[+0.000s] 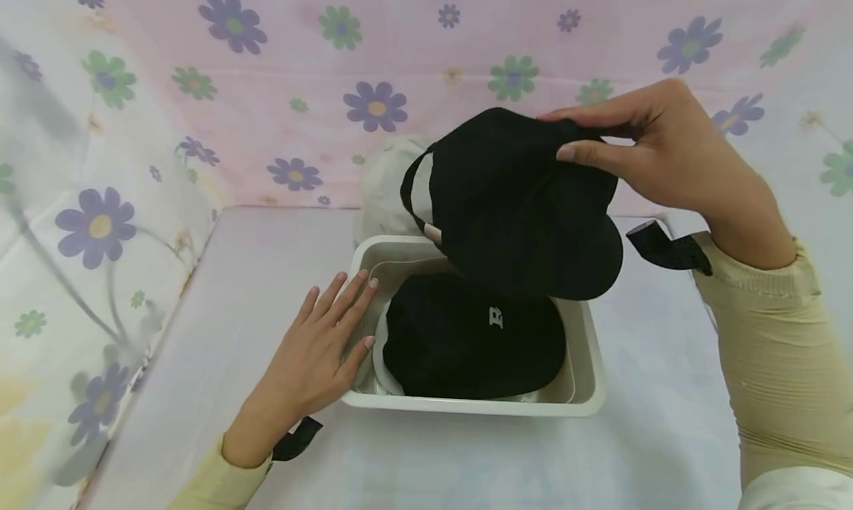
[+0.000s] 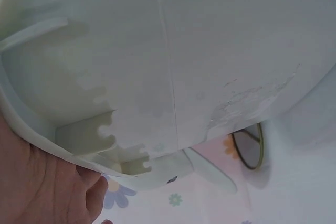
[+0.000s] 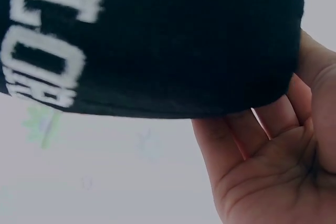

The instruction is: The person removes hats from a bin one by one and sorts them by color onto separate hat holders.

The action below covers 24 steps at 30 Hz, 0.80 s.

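My right hand (image 1: 656, 151) pinches a black cap (image 1: 520, 203) by its crown and holds it in the air above the back of a white plastic bin (image 1: 586, 391). In the right wrist view the black cap (image 3: 173, 40) shows white lettering, with my fingers (image 3: 252, 145) under its edge. A second black cap (image 1: 466, 340) with a small white letter lies inside the bin. My left hand (image 1: 320, 347) rests flat with straight fingers on the bin's left rim. The left wrist view shows the bin's white wall (image 2: 184, 66) close up and part of my palm (image 2: 47, 187).
A pale beige cap (image 1: 389, 188) lies behind the bin against the back wall. Floral cloth (image 1: 373, 66) covers the back and left sides. The bin stands on a white table surface (image 1: 466, 458). Black wrist straps (image 1: 666, 247) show on both arms.
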Tool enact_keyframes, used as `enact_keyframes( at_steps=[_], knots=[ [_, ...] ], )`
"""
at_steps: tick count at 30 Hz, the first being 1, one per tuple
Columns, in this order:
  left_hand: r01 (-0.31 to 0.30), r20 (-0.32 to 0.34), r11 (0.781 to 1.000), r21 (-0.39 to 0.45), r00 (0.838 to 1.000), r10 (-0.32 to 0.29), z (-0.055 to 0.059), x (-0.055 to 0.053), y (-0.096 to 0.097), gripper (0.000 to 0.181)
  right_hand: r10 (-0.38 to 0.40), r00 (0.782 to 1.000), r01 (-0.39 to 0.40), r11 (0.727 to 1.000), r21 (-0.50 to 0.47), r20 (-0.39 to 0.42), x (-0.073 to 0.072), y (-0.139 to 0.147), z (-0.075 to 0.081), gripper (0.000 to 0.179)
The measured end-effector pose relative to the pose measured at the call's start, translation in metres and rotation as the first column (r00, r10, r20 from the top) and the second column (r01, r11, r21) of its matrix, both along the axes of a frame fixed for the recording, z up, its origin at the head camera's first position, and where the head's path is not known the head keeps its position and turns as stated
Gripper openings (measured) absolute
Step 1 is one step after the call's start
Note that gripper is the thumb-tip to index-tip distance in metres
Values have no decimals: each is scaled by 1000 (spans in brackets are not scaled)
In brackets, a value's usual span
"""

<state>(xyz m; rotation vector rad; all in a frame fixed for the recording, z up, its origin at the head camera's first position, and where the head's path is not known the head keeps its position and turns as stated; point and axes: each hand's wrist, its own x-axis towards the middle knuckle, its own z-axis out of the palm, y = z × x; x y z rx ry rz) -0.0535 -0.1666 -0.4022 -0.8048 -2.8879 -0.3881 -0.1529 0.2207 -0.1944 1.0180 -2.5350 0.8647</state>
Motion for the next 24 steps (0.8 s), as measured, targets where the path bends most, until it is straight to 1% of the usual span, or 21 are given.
enact_keyframes(
  at_steps=[5,9,14,17,19,24],
  knots=[
    [5,0,1000,15,1000,-5,0,-1,1,68,-115,993,116,993,35,-41,-15,16,10,36],
    [0,17,1000,19,1000,0,1,-1,1,67,-159,986,161,986,32,-49,-29,27,11,35],
    [3,5,1000,20,1000,-3,0,-1,2,67,-198,980,199,980,14,-26,-48,38,5,35],
    [5,-6,1000,22,1000,-4,-1,-1,2,67,-228,974,227,973,36,18,-58,42,1,35],
    [3,-1,1000,24,1000,-3,0,-2,2,67,-239,970,236,970,54,48,-64,43,-3,35],
    [1,13,1000,24,1000,-1,0,-2,1,67,-206,975,201,977,67,81,-81,44,-19,34]
  ],
)
